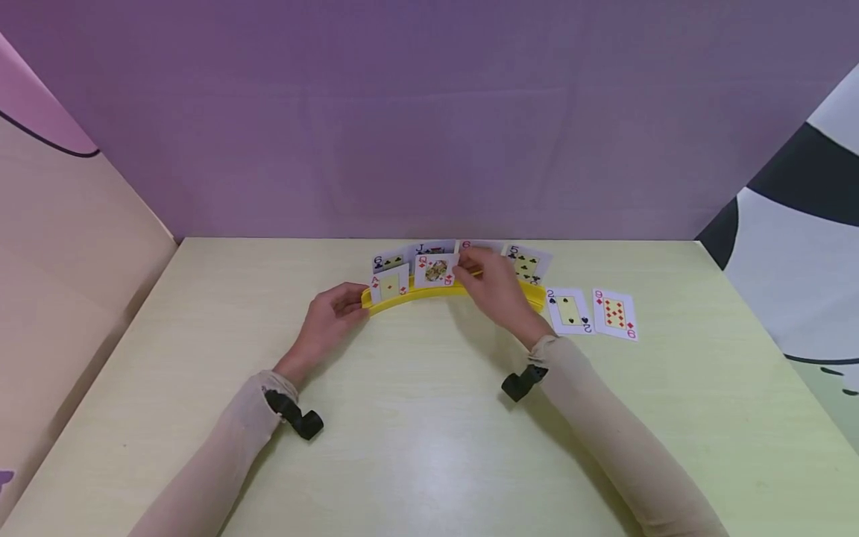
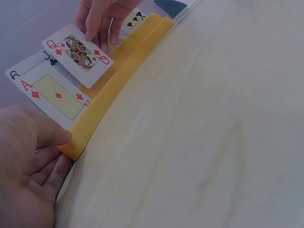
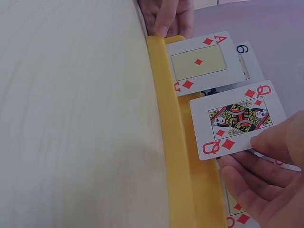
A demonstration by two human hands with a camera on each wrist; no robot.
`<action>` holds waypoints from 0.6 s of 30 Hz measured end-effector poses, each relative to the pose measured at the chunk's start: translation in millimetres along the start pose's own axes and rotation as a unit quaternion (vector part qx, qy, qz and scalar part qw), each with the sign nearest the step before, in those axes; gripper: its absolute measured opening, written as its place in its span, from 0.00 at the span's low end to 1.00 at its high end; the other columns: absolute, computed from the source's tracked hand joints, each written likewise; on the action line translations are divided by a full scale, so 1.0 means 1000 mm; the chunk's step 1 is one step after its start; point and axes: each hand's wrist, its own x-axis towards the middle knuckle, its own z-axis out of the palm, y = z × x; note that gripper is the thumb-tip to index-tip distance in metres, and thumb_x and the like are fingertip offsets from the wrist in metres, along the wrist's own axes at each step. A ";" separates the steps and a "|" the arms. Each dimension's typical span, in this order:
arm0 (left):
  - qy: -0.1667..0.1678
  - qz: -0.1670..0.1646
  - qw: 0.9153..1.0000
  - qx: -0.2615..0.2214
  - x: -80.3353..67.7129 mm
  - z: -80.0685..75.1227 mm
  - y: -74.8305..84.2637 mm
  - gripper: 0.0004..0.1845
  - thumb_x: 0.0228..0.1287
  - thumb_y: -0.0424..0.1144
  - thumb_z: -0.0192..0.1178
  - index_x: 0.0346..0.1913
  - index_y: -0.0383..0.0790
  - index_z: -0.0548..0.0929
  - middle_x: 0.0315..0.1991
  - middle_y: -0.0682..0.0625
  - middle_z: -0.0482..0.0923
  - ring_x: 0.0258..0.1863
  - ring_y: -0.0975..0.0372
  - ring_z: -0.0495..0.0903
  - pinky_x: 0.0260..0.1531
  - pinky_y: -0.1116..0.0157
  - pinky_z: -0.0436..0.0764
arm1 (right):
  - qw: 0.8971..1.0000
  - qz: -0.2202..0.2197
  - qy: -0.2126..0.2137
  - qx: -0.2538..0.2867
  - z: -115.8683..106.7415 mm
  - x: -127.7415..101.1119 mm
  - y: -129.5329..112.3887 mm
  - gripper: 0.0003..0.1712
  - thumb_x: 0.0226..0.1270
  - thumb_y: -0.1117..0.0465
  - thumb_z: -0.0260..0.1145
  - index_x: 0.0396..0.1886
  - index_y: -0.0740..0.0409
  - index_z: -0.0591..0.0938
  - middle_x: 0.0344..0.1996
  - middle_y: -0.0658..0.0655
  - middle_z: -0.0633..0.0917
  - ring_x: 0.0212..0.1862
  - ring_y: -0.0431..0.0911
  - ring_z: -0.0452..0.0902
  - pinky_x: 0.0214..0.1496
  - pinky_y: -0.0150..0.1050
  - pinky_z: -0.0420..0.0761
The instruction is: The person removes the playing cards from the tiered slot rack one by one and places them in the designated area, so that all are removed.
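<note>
At the middle of the curved yellow card holder (image 1: 451, 292), the right hand (image 1: 493, 283) pinches the queen of diamonds (image 1: 435, 270) by its right edge, thumb on the face and fingers behind, as the right wrist view shows. The card's lower edge sits at the front slot, though I cannot tell whether it is fully seated. The left hand (image 1: 329, 319) grips the holder's left end, thumb against the yellow tip and fingers curled beneath it on the table (image 1: 429, 418).

Risks, as I judge them: the queen is held by one edge only, so a slight twist could tip it forward out of the slot or skew it against the ace of diamonds (image 1: 389, 286) just beside it. A push too hard could slide the light holder away if the left hand loosens, or knock down the back-row cards, which are the six of clubs (image 1: 389, 262), the jack of clubs (image 1: 429, 249), a red six (image 1: 467, 245) partly hidden by the hand, and the five of clubs (image 1: 528, 265).

Readable marks are card indices only: "A", "Q", "J", "6", "5" on the standing cards, and "2" on the two of spades (image 1: 568, 311) and "9" on the nine of diamonds (image 1: 614, 314), which lie flat on the table to the right of the holder. No brand or maker's name shows anywhere.
</note>
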 end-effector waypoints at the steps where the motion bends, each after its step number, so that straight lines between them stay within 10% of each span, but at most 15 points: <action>1: -0.001 -0.003 1.000 0.002 -0.001 0.000 0.000 0.19 0.64 0.22 0.62 0.58 0.30 0.79 0.55 0.36 0.80 0.54 0.50 0.81 0.52 0.68 0.83 | 1.000 0.001 0.000 0.000 0.000 -0.001 -0.001 0.05 0.71 0.66 0.63 0.40 0.65 0.83 0.39 0.59 0.86 0.42 0.49 0.83 0.47 0.44 0.86; 18: -0.004 0.007 1.000 -0.010 0.002 0.003 -0.002 0.20 0.63 0.21 0.62 0.59 0.28 0.78 0.56 0.34 0.80 0.55 0.48 0.80 0.53 0.68 0.82 | 1.000 -0.027 0.007 -0.013 -0.025 -0.018 -0.020 0.06 0.72 0.64 0.63 0.42 0.62 0.83 0.39 0.57 0.87 0.41 0.47 0.82 0.47 0.45 0.85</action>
